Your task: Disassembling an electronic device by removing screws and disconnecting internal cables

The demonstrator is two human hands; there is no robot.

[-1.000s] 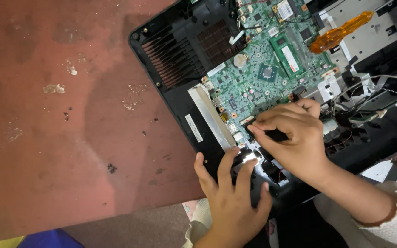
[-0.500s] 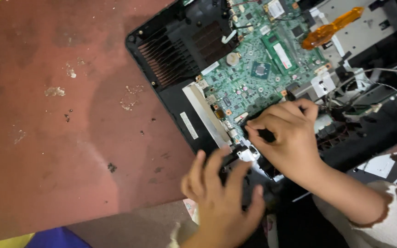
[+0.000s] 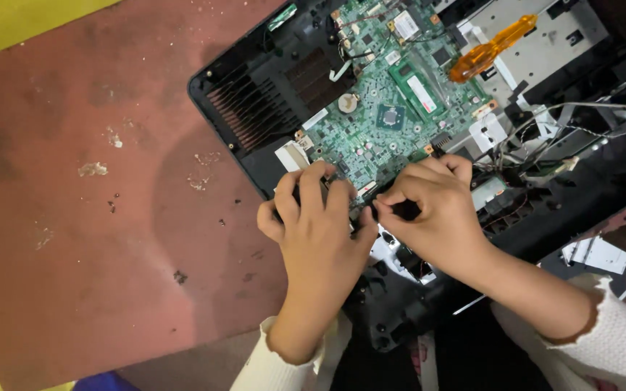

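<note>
An opened black laptop base (image 3: pixel 255 116) lies on a reddish-brown table, its green circuit board (image 3: pixel 378 108) exposed. My left hand (image 3: pixel 316 232) rests on the near edge of the base, fingers curled over the white strip beside the board. My right hand (image 3: pixel 436 213) sits just to its right, thumb and fingers pinched on a small black part (image 3: pixel 405 210) at the board's lower edge. What lies under both palms is hidden.
An orange-handled screwdriver (image 3: pixel 490 49) lies on the silver metal plate (image 3: pixel 545 43) at the top right. Loose grey wires (image 3: pixel 566 137) trail across the right side. White paper scraps (image 3: pixel 595 253) lie at the far right. The worn table (image 3: pixel 96 217) stretches left.
My left hand has moved up from the table's front edge onto the laptop base, beside my right hand. The right hand has stayed pinched on the small black part. The view shifted slightly.
</note>
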